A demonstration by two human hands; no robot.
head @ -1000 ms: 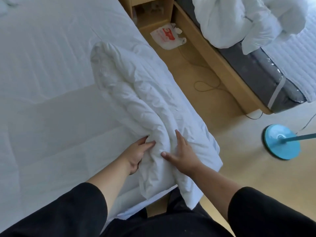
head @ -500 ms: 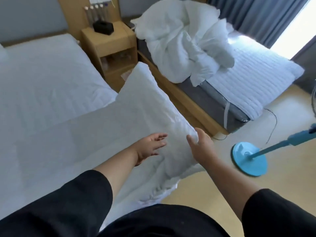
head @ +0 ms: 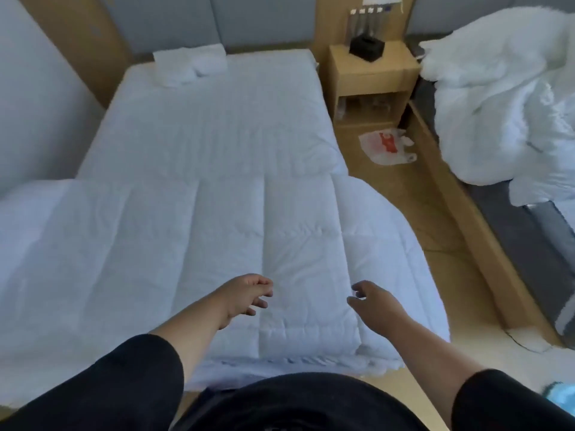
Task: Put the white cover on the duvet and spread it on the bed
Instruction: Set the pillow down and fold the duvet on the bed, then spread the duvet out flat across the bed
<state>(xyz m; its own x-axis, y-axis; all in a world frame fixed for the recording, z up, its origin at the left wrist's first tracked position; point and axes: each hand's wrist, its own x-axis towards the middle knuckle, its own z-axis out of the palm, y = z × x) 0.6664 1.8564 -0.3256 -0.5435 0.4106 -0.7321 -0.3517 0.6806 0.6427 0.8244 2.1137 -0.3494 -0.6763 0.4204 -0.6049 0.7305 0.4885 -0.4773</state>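
A white quilted duvet (head: 193,244) lies flat over the near half of the bed (head: 214,119), its near edge folded at the foot. My left hand (head: 245,293) hovers just above the duvet, fingers loosely curled and holding nothing. My right hand (head: 373,301) hangs over the duvet's right part, fingers relaxed and empty. A folded white cloth (head: 189,65) sits at the head of the bed. A crumpled heap of white bedding (head: 497,98) lies on the second bed at the right.
A wooden nightstand (head: 371,79) with a black box (head: 366,48) stands between the beds. A plastic bag (head: 385,146) lies on the floor in the narrow aisle. The second bed's dark mattress (head: 529,253) runs along the right. A blue fan base (head: 561,399) shows at bottom right.
The bunched duvet was flung open and now lies flat on the bed. Both hands have let go of it. The view has swung up toward the headboard.
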